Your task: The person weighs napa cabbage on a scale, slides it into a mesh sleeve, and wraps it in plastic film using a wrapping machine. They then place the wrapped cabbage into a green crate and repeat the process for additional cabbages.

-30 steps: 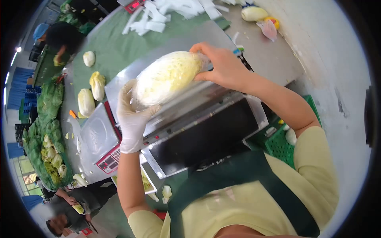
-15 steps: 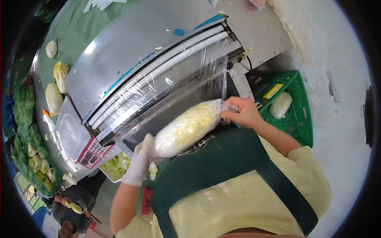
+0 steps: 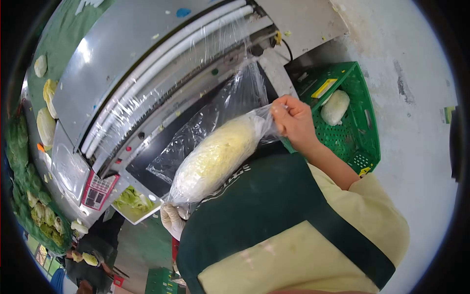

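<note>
Head view: Napa cabbage (image 3: 215, 157), film-wrapped, was suspended slantwise between hands, just before dark apron (image 3: 264, 201). Right hand (image 3: 295, 122) pinched gathered film tail (image 3: 266, 119) between thumb and fingers, presumably to tension wrap. Gloved left hand (image 3: 172, 219) curled at lower end, likely as counter-hold; exact grip could not be told. Loose film (image 3: 223, 103) overlay black plate (image 3: 142, 170), apparently draw-off from rollers (image 3: 161, 56). Green crate (image 3: 372, 132) stood beside right forearm.

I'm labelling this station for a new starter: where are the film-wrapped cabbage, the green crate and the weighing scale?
Film-wrapped cabbage (image 3: 215, 157): head view, middle of its side.
Green crate (image 3: 360, 93): head view, side wall.
Weighing scale (image 3: 68, 161): head view, metal pan.
</note>
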`<state>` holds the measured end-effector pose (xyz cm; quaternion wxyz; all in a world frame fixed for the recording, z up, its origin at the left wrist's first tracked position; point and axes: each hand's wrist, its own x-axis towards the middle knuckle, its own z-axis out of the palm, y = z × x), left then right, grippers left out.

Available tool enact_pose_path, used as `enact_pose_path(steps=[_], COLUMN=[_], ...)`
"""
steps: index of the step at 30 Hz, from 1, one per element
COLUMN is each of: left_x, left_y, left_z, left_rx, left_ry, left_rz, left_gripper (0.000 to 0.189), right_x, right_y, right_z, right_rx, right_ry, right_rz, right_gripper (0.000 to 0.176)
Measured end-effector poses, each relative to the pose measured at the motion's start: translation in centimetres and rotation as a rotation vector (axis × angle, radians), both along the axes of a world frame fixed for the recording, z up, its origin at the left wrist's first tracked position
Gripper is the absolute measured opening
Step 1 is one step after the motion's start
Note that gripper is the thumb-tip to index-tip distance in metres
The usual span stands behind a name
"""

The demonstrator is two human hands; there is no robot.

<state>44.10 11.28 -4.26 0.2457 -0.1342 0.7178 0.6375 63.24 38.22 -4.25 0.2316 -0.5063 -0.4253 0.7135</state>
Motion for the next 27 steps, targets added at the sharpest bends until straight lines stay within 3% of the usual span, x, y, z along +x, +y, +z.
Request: enact_pose_path(steps=[2,4,6,8,10,14,16,17,18,20,21,24,27], left_x=[0.8,-0.1,-0.2,-0.5,-0.2,-0.9,-1.9,-0.8,-0.4,-0.8,-0.6,-0.3,-0.6], left_y=[1.1,-2.0,-3.2,-7.9,-6.7,-5.9,-4.9,-0.2,0.2,0.3,0.1,-1.8,-3.6], left_z=[0.9,0.0,-0.8,-5.1,-5.1,-10.3,-14.0,-11.4,-13.0,-14.3,-14.7,-13.9,-10.6], left_rx=[-0.049,0.082,0.029,0.215,-0.013,0.177,0.143,-0.101,0.006,0.484,0.528,0.469,0.367], left_ry=[-0.042,-0.104,-0.188,-0.240,-0.288,-0.313,-0.368,-0.386,-0.268,-0.753,-0.846,-0.773,-0.539], left_rz=[0.246,-0.045,0.004,-0.114,-0.091,-0.195,-0.275,-0.247,-0.360,-0.194,-0.220,-0.440,-0.726], left_gripper=[0.027,0.027,0.028,0.026,0.027,0.025,0.018,0.014,0.014,0.015,0.018,0.025,0.033], right_x=[0.7,1.8,3.5,4.9,5.8,4.6,3.9,1.7,-0.6,-2.1,-2.4,-2.8,-2.8], right_y=[-1.5,-3.2,-4.1,-4.9,-5.2,-5.2,-5.5,-6.3,-7.2,-8.0,-8.4,-9.2,-10.3], right_z=[-0.5,-1.1,-1.9,-3.3,-4.7,-9.8,-16.6,-16.8,-17.1,-18.7,-18.9,-18.1,-14.6], right_rx=[0.021,0.009,-0.036,-0.035,-0.059,-0.157,-0.191,-0.273,-0.354,-0.597,-0.676,-0.703,-0.541], right_ry=[-0.031,-0.084,-0.163,-0.234,-0.275,-0.247,-0.112,-0.100,-0.086,0.248,0.338,0.408,0.382], right_rz=[-0.098,-0.174,-0.219,-0.220,-0.201,-0.141,-0.085,-0.051,-0.023,0.029,0.067,0.320,0.681], right_gripper=[0.017,0.019,0.021,0.024,0.025,0.020,0.011,0.011,0.013,0.017,0.017,0.017,0.018])
